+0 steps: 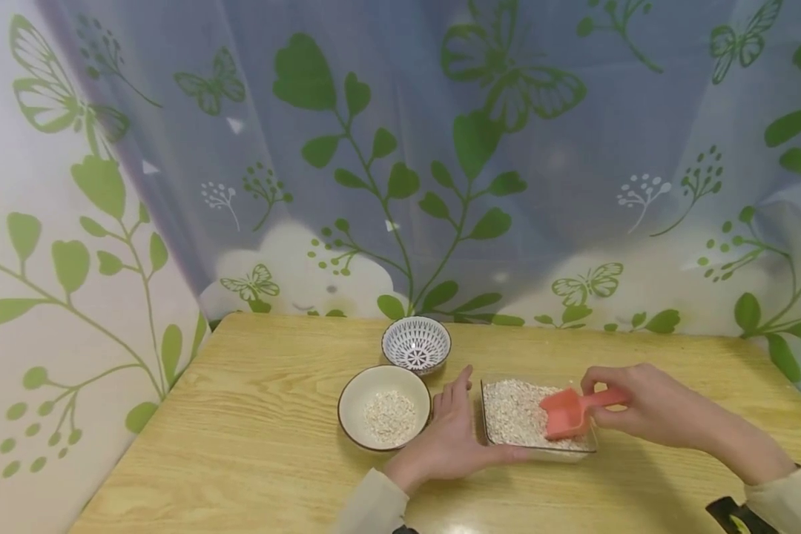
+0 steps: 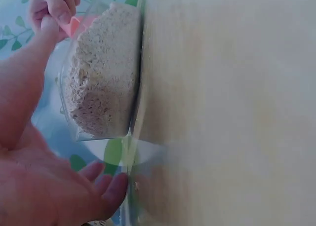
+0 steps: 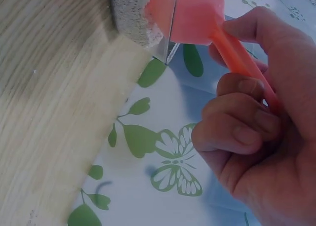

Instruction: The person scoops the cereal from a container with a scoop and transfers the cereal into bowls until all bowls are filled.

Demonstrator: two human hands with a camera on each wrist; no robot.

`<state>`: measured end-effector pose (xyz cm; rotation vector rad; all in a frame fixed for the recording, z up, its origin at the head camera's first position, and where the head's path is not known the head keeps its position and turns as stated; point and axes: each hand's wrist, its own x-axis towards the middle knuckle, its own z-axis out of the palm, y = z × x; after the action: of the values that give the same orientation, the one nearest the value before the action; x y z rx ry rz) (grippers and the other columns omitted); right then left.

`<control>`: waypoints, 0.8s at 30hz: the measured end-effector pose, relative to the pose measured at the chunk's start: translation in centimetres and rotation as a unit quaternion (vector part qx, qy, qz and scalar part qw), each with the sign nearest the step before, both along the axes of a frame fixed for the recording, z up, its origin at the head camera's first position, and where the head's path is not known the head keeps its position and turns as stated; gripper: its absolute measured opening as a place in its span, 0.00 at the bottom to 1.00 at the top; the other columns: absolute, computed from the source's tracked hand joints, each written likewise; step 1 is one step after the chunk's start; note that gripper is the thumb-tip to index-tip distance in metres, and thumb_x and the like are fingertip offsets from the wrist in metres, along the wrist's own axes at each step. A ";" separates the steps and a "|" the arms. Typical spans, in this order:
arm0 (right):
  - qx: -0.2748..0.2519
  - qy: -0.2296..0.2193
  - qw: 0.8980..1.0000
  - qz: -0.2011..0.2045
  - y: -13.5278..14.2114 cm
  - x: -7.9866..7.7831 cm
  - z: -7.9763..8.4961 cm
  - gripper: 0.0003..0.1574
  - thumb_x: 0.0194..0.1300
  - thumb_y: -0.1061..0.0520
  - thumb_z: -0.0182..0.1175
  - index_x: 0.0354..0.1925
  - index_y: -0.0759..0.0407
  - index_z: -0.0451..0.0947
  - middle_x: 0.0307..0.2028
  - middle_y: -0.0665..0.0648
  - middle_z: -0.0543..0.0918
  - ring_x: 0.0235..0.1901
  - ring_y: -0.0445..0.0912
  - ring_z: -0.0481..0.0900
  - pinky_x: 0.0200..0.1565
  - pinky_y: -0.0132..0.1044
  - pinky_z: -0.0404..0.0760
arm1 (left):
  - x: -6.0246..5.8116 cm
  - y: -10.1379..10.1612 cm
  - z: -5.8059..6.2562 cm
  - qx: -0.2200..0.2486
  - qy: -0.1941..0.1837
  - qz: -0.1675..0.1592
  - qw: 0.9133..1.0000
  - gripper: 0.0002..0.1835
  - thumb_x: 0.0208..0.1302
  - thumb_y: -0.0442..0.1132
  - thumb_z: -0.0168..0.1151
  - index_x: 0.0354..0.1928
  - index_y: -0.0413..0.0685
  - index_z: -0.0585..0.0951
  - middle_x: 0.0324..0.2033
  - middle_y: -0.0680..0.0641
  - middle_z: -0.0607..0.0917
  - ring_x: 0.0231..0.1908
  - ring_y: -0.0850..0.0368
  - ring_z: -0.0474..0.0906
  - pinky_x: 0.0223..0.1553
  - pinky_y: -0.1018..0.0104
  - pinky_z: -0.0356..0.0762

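Observation:
A clear rectangular container (image 1: 537,454) on the table holds rolled oats (image 1: 515,408). My right hand (image 1: 654,408) grips the handle of a pink scoop (image 1: 566,415), whose head dips into the oats at the container's right side. In the right wrist view the fingers (image 3: 242,132) curl round that handle. My left hand (image 1: 450,441) lies spread at the container's left, its thumb along the front wall; whether it touches is unclear. Left of that hand stands a cream bowl (image 1: 356,400) with a dark rim and some oats in the bottom.
Behind the cream bowl sits a smaller patterned bowl (image 1: 417,343), nearly touching it. The wooden table (image 1: 254,415) ends at a fabric backdrop (image 1: 374,185) printed with leaves and butterflies, which also runs along the left side.

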<state>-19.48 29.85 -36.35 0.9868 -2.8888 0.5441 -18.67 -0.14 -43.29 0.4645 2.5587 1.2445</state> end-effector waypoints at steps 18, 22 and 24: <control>-0.076 -0.039 0.996 0.001 0.8 0.5 -1.9 0.12 0.67 0.56 0.69 0.40 0.41 0.76 0.25 0.37 0.75 0.20 0.27 0.60 0.22 0.27 0.65 | 1.1 -3.6 0.5 -0.006 0.020 0.030 0.999 0.61 0.51 0.68 0.74 0.80 0.51 0.53 0.69 0.39 0.68 0.69 0.41 0.66 0.65 0.37 0.73; -0.082 -0.054 0.995 -0.013 0.9 0.6 -2.1 0.10 0.68 0.55 0.68 0.41 0.42 0.76 0.20 0.35 0.66 0.18 0.27 0.56 0.21 0.27 0.63 | 0.7 -1.3 0.9 -0.024 0.012 -0.019 0.999 0.68 0.47 0.69 0.77 0.82 0.54 0.47 0.75 0.41 0.62 0.75 0.41 0.58 0.70 0.37 0.69; -0.084 -0.072 0.994 -0.017 0.8 0.6 -2.2 0.09 0.68 0.54 0.68 0.41 0.43 0.76 0.18 0.36 0.61 0.18 0.28 0.55 0.21 0.28 0.63 | 0.3 -0.3 0.9 -0.024 0.003 -0.024 0.999 0.71 0.44 0.67 0.79 0.83 0.55 0.44 0.78 0.42 0.58 0.78 0.40 0.52 0.72 0.36 0.65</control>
<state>-18.89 30.60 -38.56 0.9092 -2.9133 0.8746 -18.41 -0.41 -42.43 0.5175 2.5614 1.1633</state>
